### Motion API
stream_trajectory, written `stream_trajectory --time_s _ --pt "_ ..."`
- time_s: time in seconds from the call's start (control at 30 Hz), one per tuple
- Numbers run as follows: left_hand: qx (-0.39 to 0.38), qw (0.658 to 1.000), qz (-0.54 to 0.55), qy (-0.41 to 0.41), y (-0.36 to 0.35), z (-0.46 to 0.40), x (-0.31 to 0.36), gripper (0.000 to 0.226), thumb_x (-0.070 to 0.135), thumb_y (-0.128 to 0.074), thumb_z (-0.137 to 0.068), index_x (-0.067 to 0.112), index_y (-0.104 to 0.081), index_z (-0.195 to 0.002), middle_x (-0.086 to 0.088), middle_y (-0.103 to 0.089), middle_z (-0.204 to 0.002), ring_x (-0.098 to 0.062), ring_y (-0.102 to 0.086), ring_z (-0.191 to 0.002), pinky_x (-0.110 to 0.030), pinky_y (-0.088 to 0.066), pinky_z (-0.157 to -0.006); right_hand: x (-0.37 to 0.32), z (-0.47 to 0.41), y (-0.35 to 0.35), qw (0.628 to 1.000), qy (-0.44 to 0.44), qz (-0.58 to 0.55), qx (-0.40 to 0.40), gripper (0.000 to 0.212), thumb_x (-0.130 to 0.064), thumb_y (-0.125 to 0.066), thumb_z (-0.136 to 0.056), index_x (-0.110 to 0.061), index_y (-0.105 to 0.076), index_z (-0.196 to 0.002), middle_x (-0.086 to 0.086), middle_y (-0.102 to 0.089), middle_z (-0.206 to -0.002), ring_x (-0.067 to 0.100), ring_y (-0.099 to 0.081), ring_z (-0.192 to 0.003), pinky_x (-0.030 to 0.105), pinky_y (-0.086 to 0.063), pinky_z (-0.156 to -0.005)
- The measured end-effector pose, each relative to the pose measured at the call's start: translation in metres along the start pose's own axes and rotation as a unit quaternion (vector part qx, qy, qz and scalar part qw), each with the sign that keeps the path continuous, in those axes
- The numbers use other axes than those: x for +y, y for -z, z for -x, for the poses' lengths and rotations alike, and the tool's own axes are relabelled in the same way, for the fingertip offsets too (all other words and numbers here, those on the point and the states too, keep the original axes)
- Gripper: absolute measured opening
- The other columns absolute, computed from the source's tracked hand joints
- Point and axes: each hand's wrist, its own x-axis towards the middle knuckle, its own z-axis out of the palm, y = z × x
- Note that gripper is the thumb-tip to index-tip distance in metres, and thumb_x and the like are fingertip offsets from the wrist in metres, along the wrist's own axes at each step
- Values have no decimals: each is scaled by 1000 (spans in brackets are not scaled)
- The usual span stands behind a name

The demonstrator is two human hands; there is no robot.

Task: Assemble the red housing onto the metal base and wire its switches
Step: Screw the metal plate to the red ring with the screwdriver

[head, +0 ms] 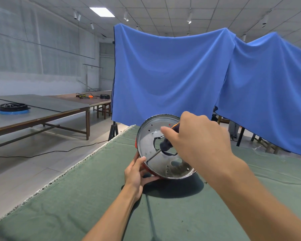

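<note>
The metal base looks shiny and scuffed; a matt green cloth with frayed edge covers the surface.

Bright, even, cool indoor light from a ceiling panel and small track spotlights. Soft dark shadow on the green cloth beneath the tilted metal base; fainter shadow beside the left hand. Dull reflections across the metal, no harsh glare. Slight motion blur on the right hand and the screwdriver. Strong wide-angle distortion: ceiling lines curved, table edges bowed, forearms stretched toward the lower corners. Mild haze over the left wall. Blue curtain evenly lit, gentle shading in folds.
</note>
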Motion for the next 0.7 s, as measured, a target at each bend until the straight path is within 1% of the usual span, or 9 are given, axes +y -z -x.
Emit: stream_trajectory --time_s 0.13,0.17,0.23,0.33,0.4,0.47,0.53,0.63,0.7 --pt "9 1000 1 -1 0 0 0 33 17 -58 -90 29 -61 -120 -17 -69 -103 -32 -67 -91 -49 -57 -61 4 -2 2 996 12 -72 -47 25 -40 -54 -89 -17 -45 -95 1 -54 -84 28 -51 -76 32 -32 -56" --pt "7 1000 -1 -2 0 0 0 33 16 -58 -90 29 -61 -120 -16 -70 -101 -31 -67 -89 -49 -57 -61 3 -1 2 996 14 -72 -42 24 -39 -55 -90 -16 -48 -94 2 -55 -81 28 -51 -78 32 -35 -60" --pt "3 1000 -2 -5 0 -1 0 33 16 -58 -90 27 -61 -121 -15 -71 -99 -30 -68 -86 -48 -57 -60 1 -2 0 999 17 -39 -22 29 -40 -54 -91 -14 -49 -80 1 -46 -67 27 -46 -67 31 -31 -56" --pt "2 1000 -8 -3 1 1 -1 37 15 -58 -90 22 -59 -126 -16 -70 -100 -32 -67 -89 -49 -57 -61 -4 -4 0 999 7 30 24 42 -37 -46 -95 -13 -34 -62 -1 -35 -57 17 -29 -48 28 -16 -46" --pt "3 1000 -5 -1 2 -1 0 39 15 -58 -90 22 -58 -128 -17 -71 -101 -34 -67 -91 -50 -57 -63 -2 -6 1 999 15 26 13 42 -43 -47 -93 -15 -33 -66 -1 -38 -59 15 -30 -49 27 -15 -46" --pt "4 1000 -8 -1 2 -1 -1 39 16 -59 -89 23 -58 -128 -16 -71 -99 -33 -67 -90 -51 -57 -63 1 -5 0 998 31 -31 -39 32 -46 -52 -89 -17 -40 -84 -1 -51 -70 19 -45 -58 29 -25 -48" --pt "5 1000 -7 0 2 -2 -1 39 16 -59 -89 22 -59 -127 -16 -71 -96 -33 -67 -88 -51 -57 -64 2 -4 0 995 41 -72 -51 27 -41 -54 -89 -18 -44 -97 2 -59 -83 27 -54 -74 33 -37 -57" --pt "-1 1000 -9 -3 2 -3 -1 38 14 -59 -89 22 -60 -126 -16 -71 -95 -32 -68 -86 -52 -57 -64 2 -5 -1 997 22 -68 -21 26 -41 -55 -89 -14 -54 -90 4 -61 -79 28 -55 -76 33 -42 -60" --pt "-4 1000 -9 -4 3 -1 -1 39 13 -59 -89 24 -59 -126 -17 -72 -99 -31 -70 -86 -52 -57 -64 1 -9 -1 1000 11 -25 8 30 -40 -51 -91 -14 -51 -76 2 -51 -65 23 -46 -59 29 -30 -49"
